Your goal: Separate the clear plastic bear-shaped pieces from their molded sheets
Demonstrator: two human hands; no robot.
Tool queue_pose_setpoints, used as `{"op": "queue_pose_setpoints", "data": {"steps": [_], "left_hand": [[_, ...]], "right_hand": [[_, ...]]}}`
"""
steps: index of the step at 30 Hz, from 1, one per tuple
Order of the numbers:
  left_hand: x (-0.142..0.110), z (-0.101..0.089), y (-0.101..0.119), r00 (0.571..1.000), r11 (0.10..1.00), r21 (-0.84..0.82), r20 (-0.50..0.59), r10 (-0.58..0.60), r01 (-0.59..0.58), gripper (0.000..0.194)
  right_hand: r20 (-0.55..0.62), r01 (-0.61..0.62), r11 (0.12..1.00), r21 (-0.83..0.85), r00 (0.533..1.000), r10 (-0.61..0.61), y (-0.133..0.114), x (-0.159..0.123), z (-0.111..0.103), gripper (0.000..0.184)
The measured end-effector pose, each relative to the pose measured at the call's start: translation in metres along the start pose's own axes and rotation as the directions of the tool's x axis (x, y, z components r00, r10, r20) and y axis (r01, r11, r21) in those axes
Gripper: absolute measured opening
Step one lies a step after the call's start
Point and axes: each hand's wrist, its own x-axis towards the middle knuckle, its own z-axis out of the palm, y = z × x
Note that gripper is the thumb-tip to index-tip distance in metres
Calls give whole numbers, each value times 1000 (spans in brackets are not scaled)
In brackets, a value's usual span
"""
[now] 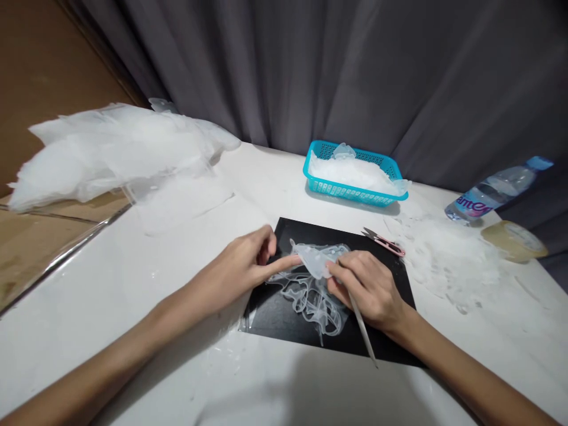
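My left hand (248,257) has one digit stretched out, its tip touching the edge of a translucent white film piece (316,260). Its other fingers curl in the air, apart from that digit. My right hand (368,287) pinches the film piece's right side and also holds a slim, pale, pointed stick (364,334), which slants down toward me. Beneath both hands, tangled translucent film strips (313,302) lie on a black mat (270,322). The right fingertips are partly hidden. Pink-handled thread snips (385,241) rest at the mat's upper right edge.
A turquoise basket (355,192) holds white film pieces. Left is a large stack of white sheets (119,142) near cardboard (97,207). On the right are a loose film pile (452,257), a tilted water bottle (497,189) and a tape roll (515,241). A grey curtain (284,71) hangs behind.
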Motion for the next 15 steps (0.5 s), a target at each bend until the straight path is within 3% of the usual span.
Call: {"op": "queue_pose_setpoints", "data": {"steps": [2, 4, 9, 12, 15], "left_hand": [[2, -2, 0, 976, 981, -170, 213, -54, 92, 56], [4, 1, -1, 956, 939, -328, 294, -5, 106, 63], [5, 11, -2, 983, 915, -403, 177, 51, 25, 40], [2, 13, 4, 987, 900, -435, 155, 50, 23, 38], [-1, 14, 12, 990, 892, -452, 129, 66, 0, 39]], "right_hand": [[-15, 76, 996, -42, 997, -77, 1, -3, 1, 10], [-26, 113, 991, -67, 993, -115, 0, -4, 3, 9], [-8, 53, 994, -92, 998, -54, -6, -1, 5, 8], [-5, 28, 994, -110, 1000, -29, -13, 5, 3, 26], [-31, 53, 990, -132, 998, -58, -20, 13, -1, 27]]}}
